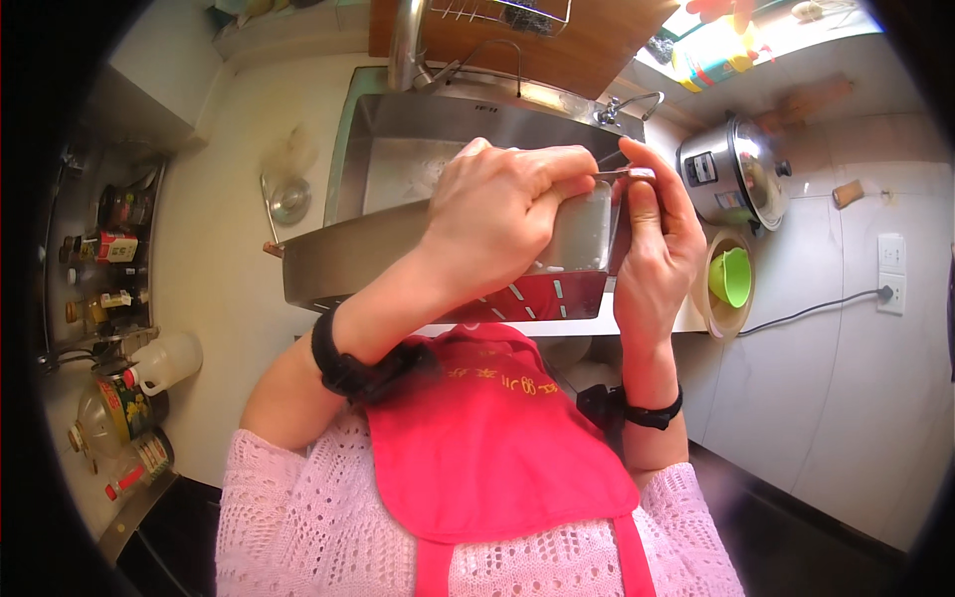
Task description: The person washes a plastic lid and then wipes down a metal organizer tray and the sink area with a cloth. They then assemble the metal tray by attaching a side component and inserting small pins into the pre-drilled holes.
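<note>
Over the sink (368,134), both of my hands meet at a small shiny metal piece (642,174) with a thin strip reaching left from it. My left hand (492,204) crosses rightward, its thumb and fingers pinched at that strip. The thumb and fingers of my right hand (657,234) close around the shiny end. What the piece is cannot be made out. Just below my hands, a long stainless steel box-like tray (348,254) with a slotted, reflective side lies across the sink's near part. My left hand and forearm hide much of it.
A steel faucet (408,50) stands at the back. To the right are an electric cooker (731,169), a green bowl (731,277) in a beige basin (718,323), and a wall socket (891,274). Bottles and a white jug (169,360) stand left, near a metal ladle (290,201).
</note>
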Action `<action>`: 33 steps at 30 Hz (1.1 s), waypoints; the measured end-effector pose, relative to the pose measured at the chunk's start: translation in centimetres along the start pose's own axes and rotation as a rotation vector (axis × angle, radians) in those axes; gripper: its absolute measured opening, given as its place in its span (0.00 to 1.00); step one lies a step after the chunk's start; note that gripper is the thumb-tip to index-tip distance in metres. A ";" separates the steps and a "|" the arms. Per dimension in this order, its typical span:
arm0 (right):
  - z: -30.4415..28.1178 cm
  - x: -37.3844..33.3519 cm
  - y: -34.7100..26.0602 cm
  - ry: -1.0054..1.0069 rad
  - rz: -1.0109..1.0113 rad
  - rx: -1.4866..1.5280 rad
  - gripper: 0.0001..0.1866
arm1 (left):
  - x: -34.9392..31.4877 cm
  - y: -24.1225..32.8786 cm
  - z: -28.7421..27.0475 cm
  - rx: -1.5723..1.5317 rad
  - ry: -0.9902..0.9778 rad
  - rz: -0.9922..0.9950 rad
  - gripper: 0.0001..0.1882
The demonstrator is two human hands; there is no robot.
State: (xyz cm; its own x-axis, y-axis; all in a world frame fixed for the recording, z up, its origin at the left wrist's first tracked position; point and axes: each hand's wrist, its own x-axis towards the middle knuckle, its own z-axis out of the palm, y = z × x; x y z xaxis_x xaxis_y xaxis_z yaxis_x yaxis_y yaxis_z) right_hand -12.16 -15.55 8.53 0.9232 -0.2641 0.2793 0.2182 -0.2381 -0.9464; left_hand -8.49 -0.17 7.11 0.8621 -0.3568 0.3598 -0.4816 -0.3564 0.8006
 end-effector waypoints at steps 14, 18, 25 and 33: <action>-1.6 1.4 1.0 -0.192 -0.067 -0.096 0.12 | 0.9 -0.2 -0.8 -0.275 -0.020 -0.108 0.06; -1.4 1.3 1.0 -0.191 -0.133 -0.168 0.13 | 0.7 0.1 -1.0 -0.270 -0.036 -0.126 0.07; -0.8 1.2 1.3 -0.135 -0.124 -0.059 0.14 | 1.8 1.5 -0.5 -0.299 0.039 -0.038 0.07; 0.1 0.9 1.5 -0.004 -0.055 -0.039 0.12 | 2.1 0.6 0.3 -0.285 0.096 -0.007 0.09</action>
State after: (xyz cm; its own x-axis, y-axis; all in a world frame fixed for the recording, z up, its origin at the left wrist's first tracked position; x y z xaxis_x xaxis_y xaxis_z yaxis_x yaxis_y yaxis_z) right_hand -10.94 -16.03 7.36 0.9116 -0.2455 0.3298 0.2562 -0.2883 -0.9226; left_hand -7.03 -1.45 8.20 0.8827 -0.2669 0.3867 -0.4238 -0.0968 0.9006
